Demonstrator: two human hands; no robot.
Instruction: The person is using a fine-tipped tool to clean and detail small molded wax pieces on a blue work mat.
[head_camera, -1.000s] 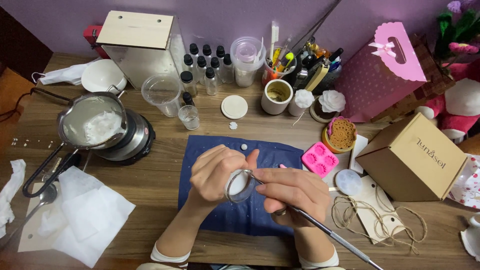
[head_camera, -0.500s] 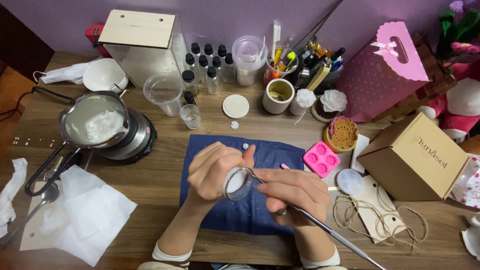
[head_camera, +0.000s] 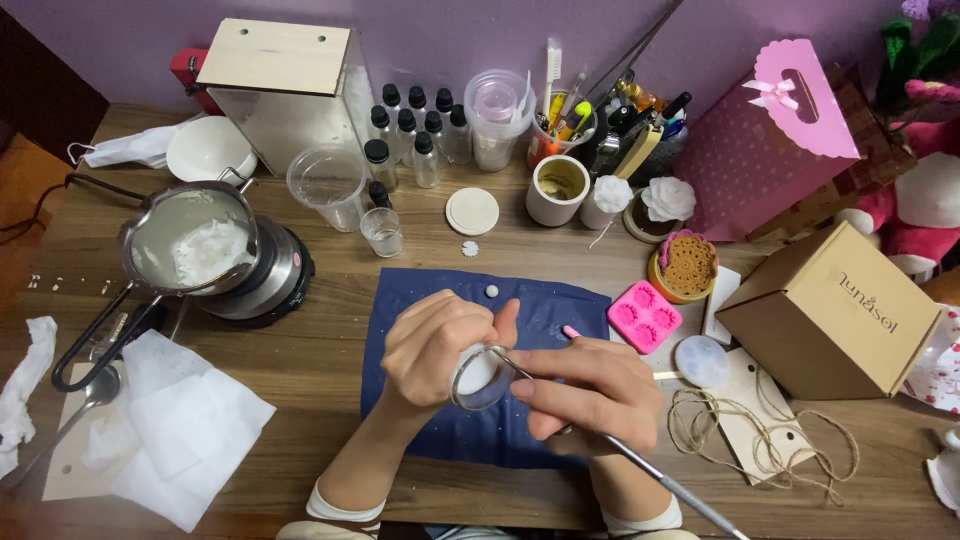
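Head cam: left hand (head_camera: 432, 345) is wrapped around a small round glass jar (head_camera: 480, 378), held just above the dark blue mat (head_camera: 560, 310) near the table's middle. Right hand (head_camera: 590, 385) pinches a thin metal tool (head_camera: 660, 480), tip poking into the jar. Pink silicone mould (head_camera: 644, 316) sits just right, melting pot (head_camera: 190, 240) far left.

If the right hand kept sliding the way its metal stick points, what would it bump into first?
The right hand aims its thin metal tool up-left, and the tip already meets the small round clear glass jar held in the left hand. So probably the jar first, though depth is hard to judge.
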